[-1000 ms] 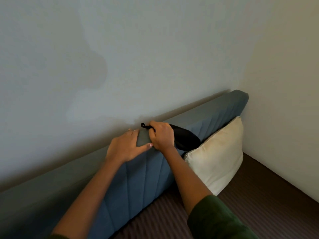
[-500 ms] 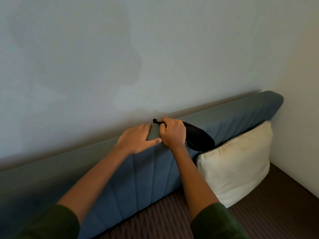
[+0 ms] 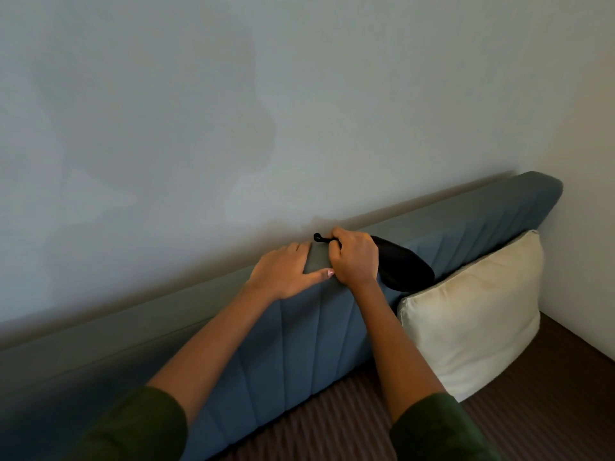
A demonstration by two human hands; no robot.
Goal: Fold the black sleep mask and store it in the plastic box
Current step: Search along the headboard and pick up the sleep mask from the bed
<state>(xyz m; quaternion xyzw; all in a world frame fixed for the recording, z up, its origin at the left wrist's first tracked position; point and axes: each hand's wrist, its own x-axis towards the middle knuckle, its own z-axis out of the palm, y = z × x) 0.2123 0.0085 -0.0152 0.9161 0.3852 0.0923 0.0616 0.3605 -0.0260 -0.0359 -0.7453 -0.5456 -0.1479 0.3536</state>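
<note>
Clenched around one end of black sleep mask (image 3: 404, 266): right hand (image 3: 354, 259), fist atop blue padded headboard (image 3: 299, 331). Strap loop (image 3: 318, 237) protruding left of fist, lying on headboard top edge. Mask body draped rightward over headboard front, lower end just above cream pillow (image 3: 472, 314). Left hand (image 3: 286, 276) flat, fingers spread, resting on headboard top, thumb tip touching right hand. Dark green sleeves (image 3: 436, 427) at both forearms. Brown ribbed bedcover (image 3: 332, 424) below. Grey wall (image 3: 199, 111) behind.
</note>
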